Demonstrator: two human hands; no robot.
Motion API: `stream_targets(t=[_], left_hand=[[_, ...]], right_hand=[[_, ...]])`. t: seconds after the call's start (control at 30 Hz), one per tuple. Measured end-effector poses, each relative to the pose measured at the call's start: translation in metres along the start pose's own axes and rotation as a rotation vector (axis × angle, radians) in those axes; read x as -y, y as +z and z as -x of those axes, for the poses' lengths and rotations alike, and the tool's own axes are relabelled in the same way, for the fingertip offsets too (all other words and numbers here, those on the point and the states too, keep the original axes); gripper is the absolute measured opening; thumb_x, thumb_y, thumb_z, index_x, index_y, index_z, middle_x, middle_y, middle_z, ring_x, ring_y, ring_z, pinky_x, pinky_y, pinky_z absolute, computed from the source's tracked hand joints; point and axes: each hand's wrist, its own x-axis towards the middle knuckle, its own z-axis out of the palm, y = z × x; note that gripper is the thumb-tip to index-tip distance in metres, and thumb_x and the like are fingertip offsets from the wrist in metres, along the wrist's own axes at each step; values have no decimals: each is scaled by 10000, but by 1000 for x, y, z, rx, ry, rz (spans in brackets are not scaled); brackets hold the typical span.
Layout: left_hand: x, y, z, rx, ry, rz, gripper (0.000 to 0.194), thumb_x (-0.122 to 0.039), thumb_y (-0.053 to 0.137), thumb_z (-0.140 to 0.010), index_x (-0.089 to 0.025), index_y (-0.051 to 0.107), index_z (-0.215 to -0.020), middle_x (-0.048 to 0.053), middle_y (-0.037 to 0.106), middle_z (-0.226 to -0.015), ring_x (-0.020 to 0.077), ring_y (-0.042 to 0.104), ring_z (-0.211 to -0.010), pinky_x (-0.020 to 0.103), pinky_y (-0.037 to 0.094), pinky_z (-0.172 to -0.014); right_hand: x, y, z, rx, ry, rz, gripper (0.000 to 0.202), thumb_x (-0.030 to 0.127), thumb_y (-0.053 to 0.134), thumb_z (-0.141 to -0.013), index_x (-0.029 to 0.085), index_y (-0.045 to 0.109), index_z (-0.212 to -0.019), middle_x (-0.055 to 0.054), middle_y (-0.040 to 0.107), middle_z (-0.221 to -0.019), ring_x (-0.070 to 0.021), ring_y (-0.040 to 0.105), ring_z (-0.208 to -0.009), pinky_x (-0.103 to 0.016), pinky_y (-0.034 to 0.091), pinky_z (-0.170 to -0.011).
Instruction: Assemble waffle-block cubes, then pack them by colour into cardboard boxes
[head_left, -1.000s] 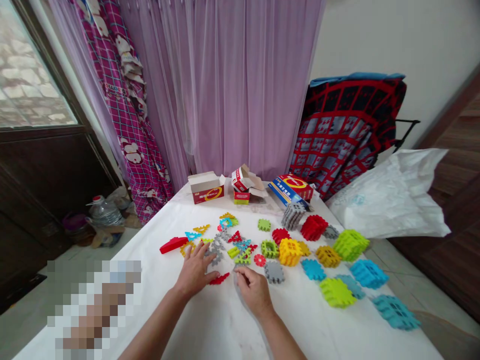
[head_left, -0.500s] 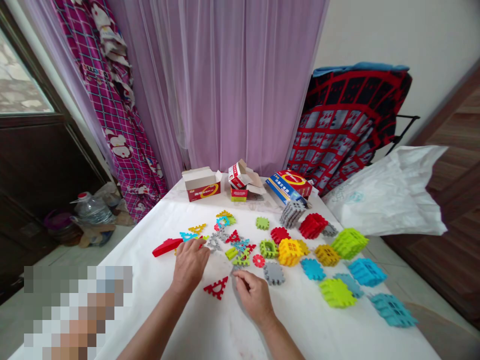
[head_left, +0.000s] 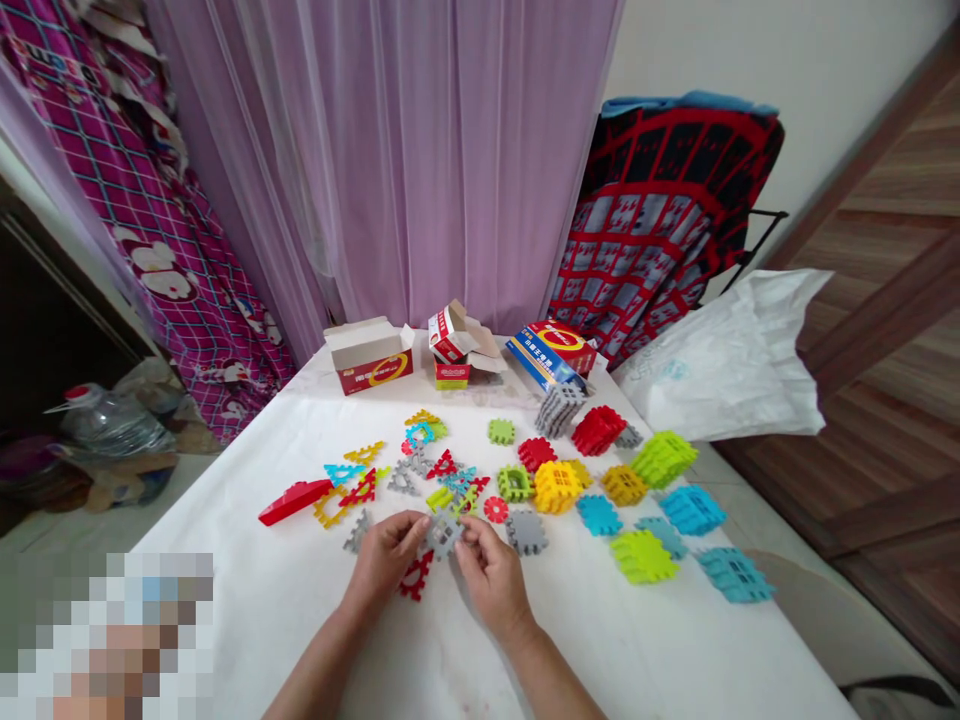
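Between both hands, just above the table, is a grey square window block [head_left: 445, 533] with toothed edges. My left hand [head_left: 384, 562] pinches its left side between thumb and fingers. From the right, my right hand [head_left: 493, 570] grips the opposite edge with its fingertips. Partly behind the left hand lies a red triangle piece [head_left: 416, 580]. A grey toothed piece [head_left: 358, 531] rests just left of that hand. Beyond the fingers are a loose heap of triangle pieces [head_left: 457, 480] and a round red piece [head_left: 496, 510]. A flat grey square block [head_left: 527, 533] lies right of my right hand.
Stacks of yellow [head_left: 559, 487], red [head_left: 598, 430], lime [head_left: 643, 556] and blue [head_left: 693, 510] blocks stand on the right. A long red piece [head_left: 295, 501] lies left. Open cardboard boxes [head_left: 375, 370] line the back, and a white bag [head_left: 727, 360] stands beside the table.
My left hand has come from the pieces on the left to the middle and joined my right hand at the grey window block. The view has turned, shifting the scene left.
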Motion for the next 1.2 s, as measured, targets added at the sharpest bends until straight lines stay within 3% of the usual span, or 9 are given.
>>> stream_targets(t=[0.1,0.27,0.4,0.53,0.63,0.73,0.87,1.03,1.2], left_hand=[[0,-3,0,28,-5,39,568,-710,540,-743,-166,705,-723,-49,436,-471,85,364,-466,209,316,-445],[2,-6,0,155,-74,223,666,-694,664,-657,-152,722,-1039,-12,609,-607,73,400,-491,213,345,-474],[3,-6,-1,178,-127,334,719,-701,728,-575,-137,707,-1021,-6,634,-638,65,421,-499,211,348,-485],[8,-7,-4,135,-130,355,676,-674,753,-570,-147,711,-992,-21,629,-613,60,425,-481,204,350,-471],[11,-8,-4,136,-120,370,650,-659,759,-580,-154,720,-989,-14,648,-627,72,462,-494,209,387,-481],[11,-8,-3,172,-119,396,655,-657,758,-586,-149,723,-999,-1,668,-649,83,494,-515,225,423,-514],[10,-9,-1,220,-96,421,633,-657,754,-596,-152,734,-977,35,716,-741,121,585,-624,252,476,-610],[14,-10,-3,230,-53,413,593,-659,723,-641,-157,743,-956,15,687,-677,116,566,-605,236,456,-574],[20,-8,-2,261,-50,457,703,-661,715,-660,-153,669,-1144,-12,644,-663,93,522,-565,228,422,-550]], right_hand=[[-3,1,0,-11,38,-25,209,307,572,-860,170,650,-998,19,642,-624,-107,569,-495,-189,465,-506],[-4,0,-1,-19,91,-88,191,327,568,-870,179,623,-977,41,619,-569,-109,547,-470,-196,450,-492],[-2,2,0,-10,68,-70,170,314,581,-857,187,616,-965,34,641,-583,-120,577,-482,-205,474,-503],[3,0,3,-16,-11,56,223,244,593,-826,185,620,-1039,-18,699,-777,-123,616,-549,-224,527,-554],[12,-6,2,-7,-149,243,401,180,620,-769,197,613,-1169,-85,688,-1047,-166,668,-775,-300,577,-753],[22,-14,-5,78,-206,389,541,138,632,-736,222,585,-1268,-99,640,-1184,-224,636,-1044,-367,548,-921],[28,-18,-12,226,-228,457,611,105,637,-712,219,566,-1308,-97,606,-1271,-236,588,-1175,-373,511,-1001],[32,-11,-12,282,-176,499,498,155,671,-734,219,608,-1225,-79,646,-1179,-223,633,-1090,-344,543,-922],[36,0,-7,134,-58,585,424,270,739,-724,176,614,-1118,-85,672,-1029,-236,678,-916,-351,571,-770]])
